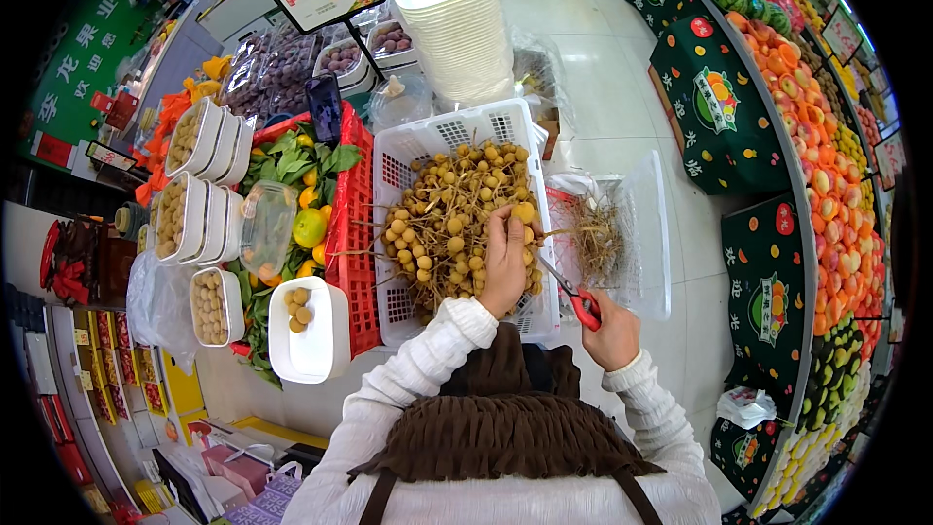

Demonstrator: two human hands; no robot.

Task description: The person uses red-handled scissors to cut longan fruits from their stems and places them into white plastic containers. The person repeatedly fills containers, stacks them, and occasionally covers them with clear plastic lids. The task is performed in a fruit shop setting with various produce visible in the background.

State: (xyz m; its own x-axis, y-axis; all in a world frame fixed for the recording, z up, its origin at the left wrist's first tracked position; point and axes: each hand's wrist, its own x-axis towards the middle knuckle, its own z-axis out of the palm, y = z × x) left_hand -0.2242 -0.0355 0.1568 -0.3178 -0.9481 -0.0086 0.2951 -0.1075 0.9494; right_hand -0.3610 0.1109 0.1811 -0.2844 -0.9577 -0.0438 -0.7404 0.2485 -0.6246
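My left hand (506, 255) is closed on a longan fruit (523, 213) at the right side of a white plastic crate (538, 182). That crate holds a heap of longans on their twigs (455, 224). In my right hand (612, 330) are red-handled scissors (583, 305), their blades pointing up and left towards the fruit in my left hand. Whether the blades touch a stem, I cannot tell. To the left, a white plastic tub (310, 361) has several loose longans (298, 308) at its back.
A red crate (357, 233) of leafy citrus stands left of the white one, with filled longan tubs (211, 306) beyond. Tall stacked tubs (466, 36) rise behind. Right lies a clear bin (652, 233) near bare twigs (598, 237); a fruit display (831, 211) runs along the far right.
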